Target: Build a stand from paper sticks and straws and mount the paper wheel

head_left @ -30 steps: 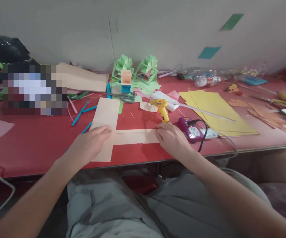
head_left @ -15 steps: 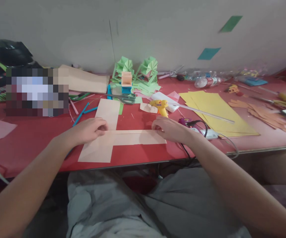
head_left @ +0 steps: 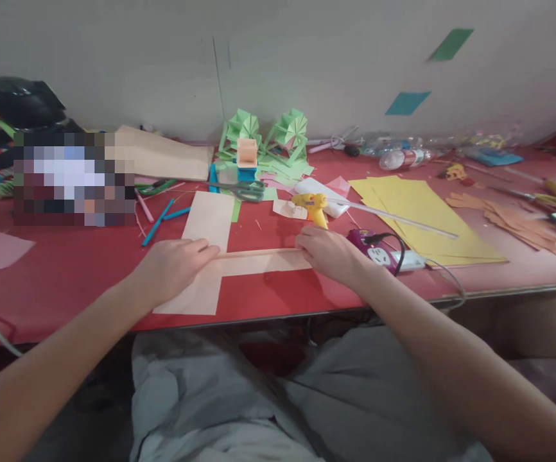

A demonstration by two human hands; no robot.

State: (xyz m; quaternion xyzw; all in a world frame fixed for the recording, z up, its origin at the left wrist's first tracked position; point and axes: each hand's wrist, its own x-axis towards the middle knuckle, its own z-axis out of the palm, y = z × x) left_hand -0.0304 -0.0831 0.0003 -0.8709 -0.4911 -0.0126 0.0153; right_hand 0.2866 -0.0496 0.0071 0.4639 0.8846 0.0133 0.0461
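Observation:
A narrow cream paper strip (head_left: pixel 263 262) lies crosswise near the table's front edge, its far edge folded up into a thin ridge. My left hand (head_left: pixel 182 260) grips its left end with fingers closed. At the right end, my right hand (head_left: pixel 323 250) is closed on the same strip, its fingertips curled over the fold. A wider cream sheet (head_left: pixel 210 218) runs beneath the strip's left part. Just beyond my right hand stands a yellow glue gun (head_left: pixel 314 204) with a long clear glue stick in it.
Scissors (head_left: pixel 246 190) and green folded-paper shapes (head_left: pixel 290 131) are at the back. Yellow sheets (head_left: pixel 422 218) lie right, beside a purple power strip (head_left: pixel 379 253) with cables. Blue paper rolls (head_left: pixel 157 222) lie left. Orange strips (head_left: pixel 513 224) are at the far right.
Both hands have closed further over the strip's ends, and my left hand has shifted slightly right. The strip's near edge has moved away from me a little as its fold is pressed.

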